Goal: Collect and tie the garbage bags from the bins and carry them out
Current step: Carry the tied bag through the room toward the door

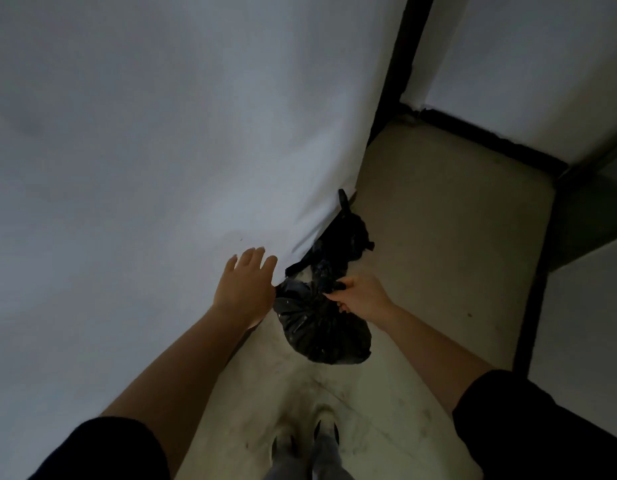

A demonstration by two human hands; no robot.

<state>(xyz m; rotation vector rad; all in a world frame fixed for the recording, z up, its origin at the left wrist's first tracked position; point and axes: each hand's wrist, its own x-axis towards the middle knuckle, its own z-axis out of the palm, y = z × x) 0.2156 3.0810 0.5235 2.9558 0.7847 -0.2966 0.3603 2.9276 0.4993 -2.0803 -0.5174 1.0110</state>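
Dim corner, pale floor (438, 220), white wall (161, 133) filling the left side.

Containers: two black garbage bags, both opaque, contents not visible.
- Near bag (322, 332): full and rounded, plastic gathered into radiating creases at its neck. Sits at 6 o'clock from frame centre. Cannot tell whether it rests on the floor or hangs just off it.
- Far bag (345, 237): at 1 o'clock from the near bag, lying against the wall's lower edge, a thin tail of plastic poking up at its 12 o'clock. The two bags meet or overlap where the plastic bunches between them; the join is too dark to sort out.

Hands:
- Right hand (360, 294): at 3 o'clock of the near bag's neck, fingers curled tight round the bunched black plastic there, thumb side toward the bag.
- Left hand (244, 285): at 9 o'clock of the same neck, fingers straight and slightly spread, pointing to 12 o'clock along the wall, holding nothing. Its edge is just beside the bag's plastic; contact unclear.

Black sleeves on both upper arms. Pale shoes (286, 441) at 6 o'clock, toes toward the bags.
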